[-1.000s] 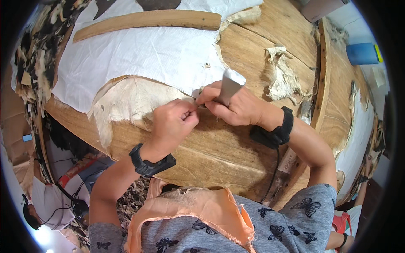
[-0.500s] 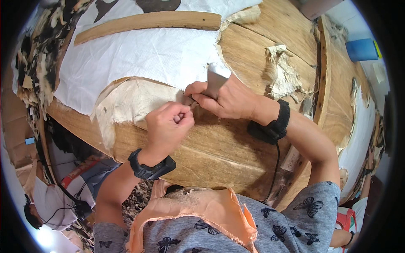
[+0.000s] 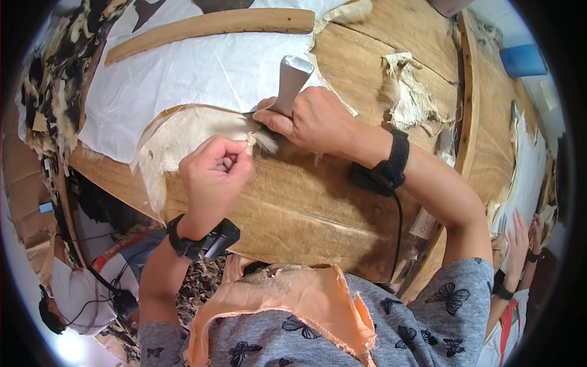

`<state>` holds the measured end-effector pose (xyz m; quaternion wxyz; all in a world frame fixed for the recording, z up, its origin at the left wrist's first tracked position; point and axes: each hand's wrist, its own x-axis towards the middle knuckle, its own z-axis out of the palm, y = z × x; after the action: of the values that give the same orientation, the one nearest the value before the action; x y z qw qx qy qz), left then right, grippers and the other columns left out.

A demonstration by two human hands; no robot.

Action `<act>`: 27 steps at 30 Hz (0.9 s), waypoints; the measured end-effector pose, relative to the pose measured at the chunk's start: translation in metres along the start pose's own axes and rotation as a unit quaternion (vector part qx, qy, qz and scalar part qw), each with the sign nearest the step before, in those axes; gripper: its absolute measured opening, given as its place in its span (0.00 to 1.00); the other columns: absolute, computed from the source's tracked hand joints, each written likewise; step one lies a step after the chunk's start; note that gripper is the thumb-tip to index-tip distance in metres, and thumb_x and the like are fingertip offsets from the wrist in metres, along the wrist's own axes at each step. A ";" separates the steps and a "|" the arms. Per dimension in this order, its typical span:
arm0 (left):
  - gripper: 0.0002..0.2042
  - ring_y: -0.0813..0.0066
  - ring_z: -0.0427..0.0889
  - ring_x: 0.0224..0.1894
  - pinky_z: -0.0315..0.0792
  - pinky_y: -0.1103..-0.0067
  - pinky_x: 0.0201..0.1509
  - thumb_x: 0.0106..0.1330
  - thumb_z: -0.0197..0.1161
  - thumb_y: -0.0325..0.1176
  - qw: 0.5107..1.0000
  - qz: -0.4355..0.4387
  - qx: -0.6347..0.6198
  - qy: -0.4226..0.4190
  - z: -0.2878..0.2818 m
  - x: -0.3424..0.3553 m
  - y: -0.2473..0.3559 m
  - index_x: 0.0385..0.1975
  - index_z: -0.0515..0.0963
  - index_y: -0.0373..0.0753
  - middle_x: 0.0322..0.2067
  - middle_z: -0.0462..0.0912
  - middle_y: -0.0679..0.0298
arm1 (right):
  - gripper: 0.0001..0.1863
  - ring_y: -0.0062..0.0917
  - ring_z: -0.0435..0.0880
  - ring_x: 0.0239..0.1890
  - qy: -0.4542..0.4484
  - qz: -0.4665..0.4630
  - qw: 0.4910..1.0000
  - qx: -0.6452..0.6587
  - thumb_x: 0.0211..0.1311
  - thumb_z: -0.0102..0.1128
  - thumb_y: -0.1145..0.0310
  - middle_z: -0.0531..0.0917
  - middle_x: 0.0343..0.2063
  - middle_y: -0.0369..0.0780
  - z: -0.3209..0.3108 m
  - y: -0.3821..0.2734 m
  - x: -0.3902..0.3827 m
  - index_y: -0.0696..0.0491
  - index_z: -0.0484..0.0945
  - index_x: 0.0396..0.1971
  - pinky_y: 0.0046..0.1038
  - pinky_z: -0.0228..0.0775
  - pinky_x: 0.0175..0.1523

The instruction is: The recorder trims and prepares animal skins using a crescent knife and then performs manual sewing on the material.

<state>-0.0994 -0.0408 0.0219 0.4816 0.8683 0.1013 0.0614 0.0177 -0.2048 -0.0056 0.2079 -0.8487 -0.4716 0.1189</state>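
- The left hand [image 3: 215, 170] is curled into a fist, pinching the lifted edge of a pale peeled layer [image 3: 183, 136] on the curved wooden panel [image 3: 293, 202]; the fingertips fold inward, so I cannot confirm how firm the pinch is.
- The right hand [image 3: 315, 119] is clamped around the handle of a scraper [image 3: 287, 82], just beyond the left hand, with its working end pointed toward the left fingers.
- Risk, in my judgement: the scraper's edge sits very near the left fingertips; a slip along the grain could carry it into that hand.
- Risk: the pale layer looks thin and frayed; a hard pull could tear it off short rather than lifting it whole.
- Risk: too steep an angle could gouge the panel's surface under the layer.
- A cable [image 3: 398, 226] runs down from the right wristband [image 3: 386, 166] along the panel near the body; it could snag on the edge.
- Hidden: the scraper's blade lies under the right fingers and the frayed fibres; its shape and contact point cannot be made out.
- Beyond the right hand lie white sheeting [image 3: 195, 73], a loose wooden slat [image 3: 214, 24] and a ragged scrap [image 3: 406, 92].
- Far right of the right arm, another person's hands [image 3: 520, 238] are cut off by the rim; what they do cannot be told.
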 end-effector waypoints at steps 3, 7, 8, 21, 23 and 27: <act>0.03 0.82 0.72 0.16 0.66 0.84 0.21 0.49 0.62 0.21 0.995 0.010 0.092 -0.044 -0.013 0.002 -0.001 0.20 0.74 0.34 0.17 0.74 0.64 | 0.18 0.39 0.79 0.21 -0.031 0.067 0.997 0.007 0.65 0.46 0.56 0.81 0.22 0.44 -0.003 -0.005 0.002 0.49 0.79 0.44 0.32 0.71 0.29; 0.04 0.81 0.67 0.17 0.62 0.85 0.22 0.50 0.62 0.22 0.974 0.038 0.211 -0.072 -0.014 -0.005 0.000 0.24 0.74 0.34 0.19 0.71 0.65 | 0.18 0.39 0.79 0.25 0.105 0.036 0.949 0.296 0.65 0.45 0.57 0.81 0.22 0.46 -0.001 0.004 -0.008 0.54 0.79 0.39 0.33 0.71 0.34; 0.04 0.81 0.67 0.17 0.62 0.85 0.22 0.50 0.62 0.22 0.975 0.036 0.210 -0.070 -0.014 -0.005 0.004 0.24 0.74 0.34 0.19 0.71 0.65 | 0.17 0.43 0.78 0.24 0.153 0.017 0.923 0.353 0.63 0.46 0.58 0.79 0.19 0.48 -0.005 0.003 -0.013 0.56 0.79 0.35 0.36 0.70 0.33; 0.08 0.64 0.77 0.25 0.72 0.74 0.27 0.52 0.66 0.30 0.923 0.262 0.231 -0.160 0.041 -0.012 0.025 0.27 0.73 0.37 0.24 0.71 0.60 | 0.16 0.37 0.78 0.30 0.007 -0.010 0.954 0.299 0.63 0.45 0.62 0.80 0.25 0.45 -0.013 0.021 -0.046 0.55 0.79 0.38 0.34 0.69 0.37; 0.08 0.63 0.77 0.25 0.72 0.73 0.26 0.52 0.66 0.31 0.914 0.251 0.260 -0.185 0.048 -0.011 0.024 0.24 0.72 0.37 0.24 0.71 0.59 | 0.15 0.34 0.77 0.32 0.003 -0.006 0.955 0.295 0.64 0.46 0.62 0.79 0.26 0.43 -0.011 0.021 -0.047 0.54 0.79 0.38 0.32 0.67 0.38; 0.08 0.61 0.77 0.24 0.72 0.72 0.25 0.51 0.65 0.29 0.913 0.258 0.267 -0.169 0.061 -0.011 0.018 0.20 0.71 0.37 0.23 0.70 0.58 | 0.15 0.38 0.78 0.31 0.032 -0.012 0.952 0.306 0.63 0.46 0.61 0.80 0.27 0.46 -0.003 0.021 -0.048 0.54 0.79 0.37 0.34 0.68 0.37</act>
<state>-0.0958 -0.1033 0.0051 0.2092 0.9580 -0.1960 0.0068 0.0097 -0.2561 -0.0128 0.4735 -0.7421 -0.4161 0.2278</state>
